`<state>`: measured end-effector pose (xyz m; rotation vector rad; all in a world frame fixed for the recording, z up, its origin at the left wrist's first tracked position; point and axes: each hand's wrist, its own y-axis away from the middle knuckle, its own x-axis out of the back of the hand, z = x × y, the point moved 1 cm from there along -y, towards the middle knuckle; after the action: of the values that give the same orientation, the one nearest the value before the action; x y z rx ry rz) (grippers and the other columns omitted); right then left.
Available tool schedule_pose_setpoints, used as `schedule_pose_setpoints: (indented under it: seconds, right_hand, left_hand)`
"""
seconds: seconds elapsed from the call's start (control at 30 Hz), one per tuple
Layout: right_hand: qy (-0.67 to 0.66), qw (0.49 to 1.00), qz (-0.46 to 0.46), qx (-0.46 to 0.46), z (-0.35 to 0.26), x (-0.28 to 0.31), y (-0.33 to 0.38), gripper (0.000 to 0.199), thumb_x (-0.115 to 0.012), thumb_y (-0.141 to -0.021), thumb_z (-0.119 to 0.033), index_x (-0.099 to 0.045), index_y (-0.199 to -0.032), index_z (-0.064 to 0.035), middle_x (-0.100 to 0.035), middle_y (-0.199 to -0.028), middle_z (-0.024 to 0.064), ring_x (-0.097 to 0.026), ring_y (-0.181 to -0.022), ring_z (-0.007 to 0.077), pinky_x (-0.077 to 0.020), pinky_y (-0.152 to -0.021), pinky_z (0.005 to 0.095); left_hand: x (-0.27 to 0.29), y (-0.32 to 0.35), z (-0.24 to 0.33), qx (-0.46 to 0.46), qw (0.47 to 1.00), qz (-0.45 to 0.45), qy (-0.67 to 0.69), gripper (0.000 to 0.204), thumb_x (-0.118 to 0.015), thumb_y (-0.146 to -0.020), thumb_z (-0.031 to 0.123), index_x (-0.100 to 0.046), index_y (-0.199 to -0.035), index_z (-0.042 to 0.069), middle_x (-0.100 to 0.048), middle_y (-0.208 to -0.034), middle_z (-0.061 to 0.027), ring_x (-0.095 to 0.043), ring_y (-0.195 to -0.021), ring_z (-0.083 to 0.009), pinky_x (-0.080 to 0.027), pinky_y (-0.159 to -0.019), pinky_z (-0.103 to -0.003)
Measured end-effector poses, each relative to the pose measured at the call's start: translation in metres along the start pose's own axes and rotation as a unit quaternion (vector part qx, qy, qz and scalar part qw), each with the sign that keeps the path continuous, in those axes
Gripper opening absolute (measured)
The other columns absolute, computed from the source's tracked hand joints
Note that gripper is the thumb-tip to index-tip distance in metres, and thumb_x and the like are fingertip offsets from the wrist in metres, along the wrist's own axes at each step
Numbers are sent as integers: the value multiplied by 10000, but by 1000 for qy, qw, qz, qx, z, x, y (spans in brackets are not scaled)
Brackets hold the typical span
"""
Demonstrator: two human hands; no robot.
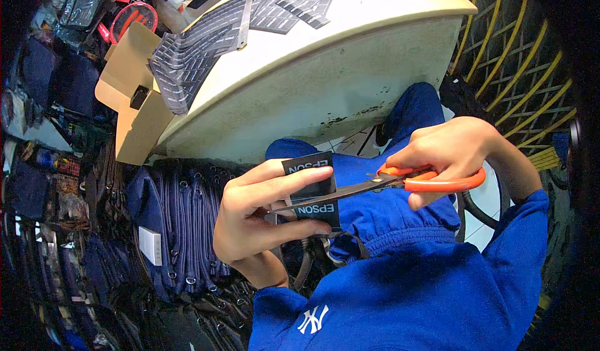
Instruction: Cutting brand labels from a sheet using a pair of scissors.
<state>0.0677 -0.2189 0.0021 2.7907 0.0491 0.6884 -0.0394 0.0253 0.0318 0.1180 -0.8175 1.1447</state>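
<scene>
My left hand [240, 210] is closed on a black label piece [322, 211] with white lettering, pinching it between the fingers above my lap. In my right hand [447, 151] is a pair of scissors [444, 183] with orange handles, fingers wrapped round the grips. The dark blades reach left across the label piece, between its two printed parts, and their tips end by my left fingers. Whether the blades have cut into the piece, I cannot tell.
Ahead is a white curved table [375, 4] bearing printed dark label sheets [187, 60] and a metal ruler [247, 14]. An opened cardboard box [134, 64] sits at its left edge. Dark blue straps [197, 226] with metal rings and a small white box [150, 246] lie at left.
</scene>
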Motion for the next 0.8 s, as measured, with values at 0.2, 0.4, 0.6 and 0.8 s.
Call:
schedule_pose_setpoints:
  seconds: [0.2,0.4,0.6,0.8]
  right_hand:
    - [-2,1000,0,-1,0,0,1,465,-605,-847,-437,-521,-940,11,-501,-563,103,-482,-476,245,-351,-460,354]
    - [-11,1000,3,11,-2,0,1,432,-608,-851,-418,-517,-878,4,-481,-543,101,-470,-460,238,-343,-453,348]
    - [13,1000,8,3,-4,1,1,426,-615,-847,-412,-517,-846,2,-485,-536,105,-481,-458,251,-344,-450,352]
    - [3,1000,3,11,-2,1,1,431,-614,-845,-419,-515,-839,1,-482,-529,107,-485,-456,266,-346,-447,355]
  left_hand:
    - [0,-1,1,9,1000,-12,-7,636,-841,-490,79,-638,-1087,-1,-632,-928,-117,-590,-780,-164,-462,-680,-248]
    - [1,0,2,14,1000,-7,2,649,-840,-483,86,-636,-1093,1,-634,-949,-126,-597,-794,-171,-466,-693,-253]
    - [1,1,3,5,1000,-15,-12,647,-835,-484,74,-633,-1094,-5,-633,-963,-133,-602,-825,-186,-469,-722,-262]
    - [3,2,5,25,1000,-14,7,645,-831,-484,60,-633,-1094,-7,-632,-971,-134,-605,-847,-192,-469,-735,-264]
